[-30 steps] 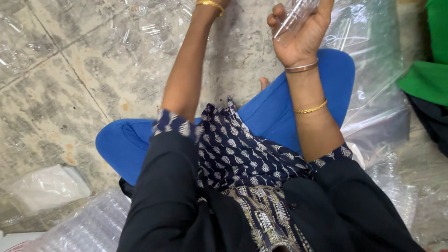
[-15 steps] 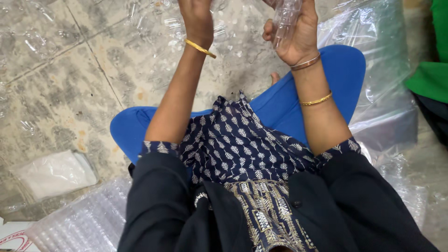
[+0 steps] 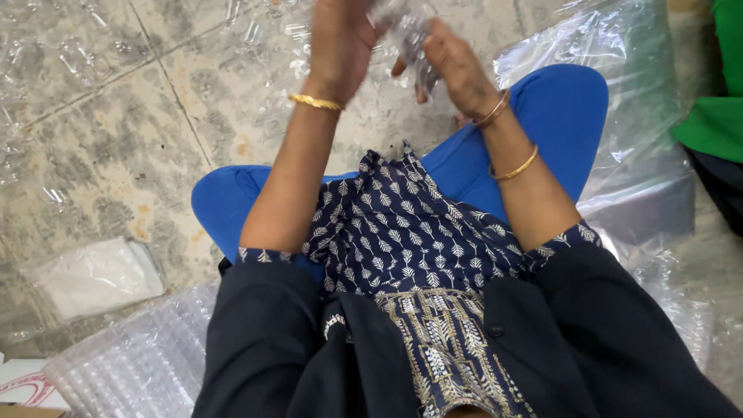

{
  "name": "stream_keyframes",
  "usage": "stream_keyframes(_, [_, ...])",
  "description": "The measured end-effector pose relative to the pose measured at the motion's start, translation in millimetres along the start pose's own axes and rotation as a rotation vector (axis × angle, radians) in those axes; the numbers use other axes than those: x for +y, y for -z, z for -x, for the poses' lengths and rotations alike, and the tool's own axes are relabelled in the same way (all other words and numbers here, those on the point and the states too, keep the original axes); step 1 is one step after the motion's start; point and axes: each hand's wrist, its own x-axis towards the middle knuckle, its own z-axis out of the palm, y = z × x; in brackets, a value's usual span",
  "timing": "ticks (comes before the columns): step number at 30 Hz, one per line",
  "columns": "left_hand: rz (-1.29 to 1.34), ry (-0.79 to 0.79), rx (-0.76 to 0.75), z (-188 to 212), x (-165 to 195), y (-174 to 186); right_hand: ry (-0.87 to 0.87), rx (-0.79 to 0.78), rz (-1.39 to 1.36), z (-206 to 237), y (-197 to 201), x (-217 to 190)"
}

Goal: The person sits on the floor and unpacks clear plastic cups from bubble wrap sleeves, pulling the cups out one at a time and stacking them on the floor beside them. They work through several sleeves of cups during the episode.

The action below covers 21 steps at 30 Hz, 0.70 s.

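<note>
Two hands at work over a tiled floor [image 3: 116, 139], listed near to far.

Nearest — a dark jacket [image 3: 309, 348] over a navy patterned tunic [image 3: 402, 232], with blue trousers [image 3: 557, 108] on crossed legs.

Near left corner of the floor: a stack of clear blister trays [image 3: 131, 364], with the edge of a white box [image 3: 23, 383] just beside it. Farther along the left edge, a white plastic bag [image 3: 93, 275] lies flat on the tiles.

Right side: a large clear plastic sheet [image 3: 642, 162] spread beside the knee, reaching to the far edge of the floor. At the right edge, another person's green garment [image 3: 716, 116].

Forearms: gold bangles [image 3: 316, 101] — one on the left wrist, two on the right.

Farthest, raised above the far part of the floor: left hand [image 3: 340, 39], fingers curled closed about the left end of a clear plastic piece [image 3: 406, 23]. Right hand [image 3: 457, 66], fingers likewise closed on the same piece from the right. Piece is held between both hands in the air, not touching the floor; it is blurred and its exact shape cannot be told.

More clear plastic [image 3: 255, 31] lies scattered on the tiles beneath the hands.
</note>
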Motion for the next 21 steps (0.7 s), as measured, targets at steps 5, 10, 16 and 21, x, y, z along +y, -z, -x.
stream_keyframes(5, [-0.279, 0.019, 0.200, 45.7, 13.7, -0.2, 0.042, 0.024, 0.480, 10.1, -12.6, -18.9])
stream_keyframes(10, [-0.932, -0.110, 0.169, 107.7, 84.4, 0.5, 0.162, 0.181, 1.389, 37.5, -21.5, -58.7])
stream_keyframes(16, [-0.896, 0.475, 0.012, 154.3, 36.3, -31.9, 0.793, 0.193, 1.877, 52.7, -53.6, -65.8])
stream_keyframes(21, [-0.629, 0.390, 0.141, 169.9, 10.9, -35.3, 0.585, 0.224, 1.436, 86.5, -19.5, -25.4])
